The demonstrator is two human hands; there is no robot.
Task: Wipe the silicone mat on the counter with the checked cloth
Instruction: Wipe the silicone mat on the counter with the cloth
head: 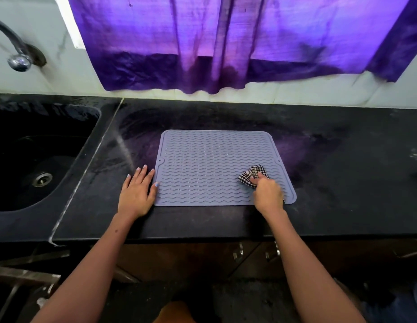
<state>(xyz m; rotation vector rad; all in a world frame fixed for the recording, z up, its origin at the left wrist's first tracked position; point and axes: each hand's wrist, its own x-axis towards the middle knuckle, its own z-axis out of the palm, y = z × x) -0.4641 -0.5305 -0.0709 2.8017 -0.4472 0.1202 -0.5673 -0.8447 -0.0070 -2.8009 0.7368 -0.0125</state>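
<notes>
A grey-lilac silicone mat (210,164) with wavy ridges lies flat on the black counter (342,183). My right hand (268,193) grips a bunched black-and-white checked cloth (251,174) and holds it down on the mat's near right part. My left hand (137,190) lies flat on the counter at the mat's near left edge, fingers straight, with the thumb tip touching the mat's edge.
A black sink (39,159) with a metal drain is set into the counter at the left, with a chrome tap (16,54) above it. A purple curtain (226,43) hangs over the white wall behind. Cabinet handles (237,252) show below the counter's front edge.
</notes>
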